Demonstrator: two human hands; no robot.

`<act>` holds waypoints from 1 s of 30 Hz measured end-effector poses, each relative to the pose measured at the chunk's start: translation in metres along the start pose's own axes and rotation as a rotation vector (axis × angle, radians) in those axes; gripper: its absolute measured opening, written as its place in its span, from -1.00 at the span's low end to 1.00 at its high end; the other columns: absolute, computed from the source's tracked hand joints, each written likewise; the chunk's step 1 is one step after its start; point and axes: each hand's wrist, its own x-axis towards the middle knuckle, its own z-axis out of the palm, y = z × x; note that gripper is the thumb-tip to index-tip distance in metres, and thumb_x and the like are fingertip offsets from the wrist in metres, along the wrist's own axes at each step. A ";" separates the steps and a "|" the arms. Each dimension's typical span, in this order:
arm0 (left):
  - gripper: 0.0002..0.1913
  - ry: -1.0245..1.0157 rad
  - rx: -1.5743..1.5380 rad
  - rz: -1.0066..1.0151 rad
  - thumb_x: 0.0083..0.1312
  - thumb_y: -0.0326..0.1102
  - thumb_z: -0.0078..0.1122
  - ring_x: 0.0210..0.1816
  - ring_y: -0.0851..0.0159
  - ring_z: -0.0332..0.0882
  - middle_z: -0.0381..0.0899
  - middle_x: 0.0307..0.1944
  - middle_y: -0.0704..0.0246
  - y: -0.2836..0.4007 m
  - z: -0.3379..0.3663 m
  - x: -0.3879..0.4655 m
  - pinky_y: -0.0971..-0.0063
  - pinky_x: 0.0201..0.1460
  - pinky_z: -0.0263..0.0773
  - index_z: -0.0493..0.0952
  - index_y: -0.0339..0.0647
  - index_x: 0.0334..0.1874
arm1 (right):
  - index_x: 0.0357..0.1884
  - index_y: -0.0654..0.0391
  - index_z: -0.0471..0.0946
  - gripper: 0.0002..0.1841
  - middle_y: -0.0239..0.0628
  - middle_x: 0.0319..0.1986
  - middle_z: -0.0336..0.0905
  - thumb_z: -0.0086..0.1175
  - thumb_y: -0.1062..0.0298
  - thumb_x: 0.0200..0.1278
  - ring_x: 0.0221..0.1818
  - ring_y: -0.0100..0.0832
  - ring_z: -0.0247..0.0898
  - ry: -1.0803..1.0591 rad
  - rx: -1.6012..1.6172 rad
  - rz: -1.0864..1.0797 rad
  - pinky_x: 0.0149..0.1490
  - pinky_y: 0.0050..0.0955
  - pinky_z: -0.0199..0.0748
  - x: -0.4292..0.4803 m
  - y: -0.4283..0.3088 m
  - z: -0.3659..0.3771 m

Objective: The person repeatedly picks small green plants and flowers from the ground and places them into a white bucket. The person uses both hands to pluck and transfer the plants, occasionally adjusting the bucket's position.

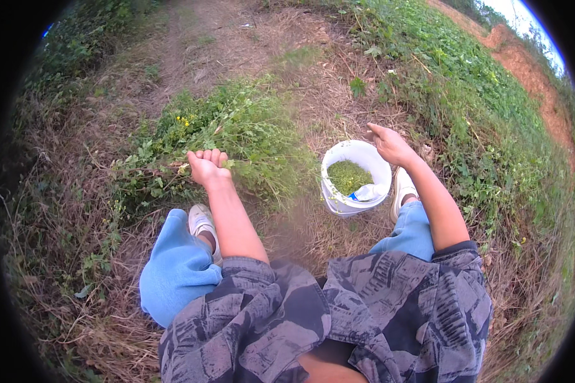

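My left hand (209,167) is closed around the stems of a leafy green plant (263,143). Its thin sprays spread rightward from the fist, and a few small buds overlap the near-left side of a white plastic bucket (357,208). Inside the bucket lies a heap of small green and yellowish plant heads (347,174), with a clear plastic bottle (370,192) showing a bit of blue on top. My right hand (388,143) hovers by the bucket's far-right rim, back of the hand upward and fingers bent. Whether anything is between those fingers is hidden.
More cut greenery (187,119) with yellow flowers lies beyond my left hand. My shoes (203,222) flank the bucket on dry straw. Low green plants (484,81) cover the right bank, and a dirt track (206,48) runs ahead.
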 end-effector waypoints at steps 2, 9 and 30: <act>-0.61 -0.036 0.018 -0.001 0.48 -0.01 -0.25 -0.72 0.47 -0.21 -0.09 -0.71 0.56 -0.001 0.001 -0.002 0.52 -0.66 -0.24 0.14 0.00 -0.53 | 0.27 0.24 0.28 -0.50 0.01 0.09 0.43 -0.11 0.45 0.26 0.24 -0.08 0.26 0.235 -0.396 -0.116 0.29 -0.22 0.25 0.000 -0.006 -0.001; -0.59 -0.194 0.068 -0.055 0.48 0.03 -0.25 -0.71 0.49 -0.21 -0.08 -0.71 0.57 -0.016 0.013 -0.022 0.53 -0.67 -0.22 0.13 -0.01 -0.52 | -0.03 0.22 0.55 -0.70 -0.06 -0.10 0.56 0.09 0.35 0.21 0.04 -0.08 0.43 0.225 -0.249 -0.550 0.15 -0.23 0.35 -0.023 -0.065 0.015; -0.61 -0.085 -0.016 -0.084 0.49 -0.02 -0.34 -0.70 0.45 -0.23 -0.10 -0.71 0.54 -0.003 -0.003 -0.001 0.51 -0.65 -0.22 0.13 -0.02 -0.53 | -0.39 0.21 0.39 -0.66 -0.43 -0.67 0.23 -0.17 0.15 0.47 -0.67 -0.52 0.21 -0.808 0.224 -0.047 -0.58 -0.43 0.26 -0.024 -0.062 0.011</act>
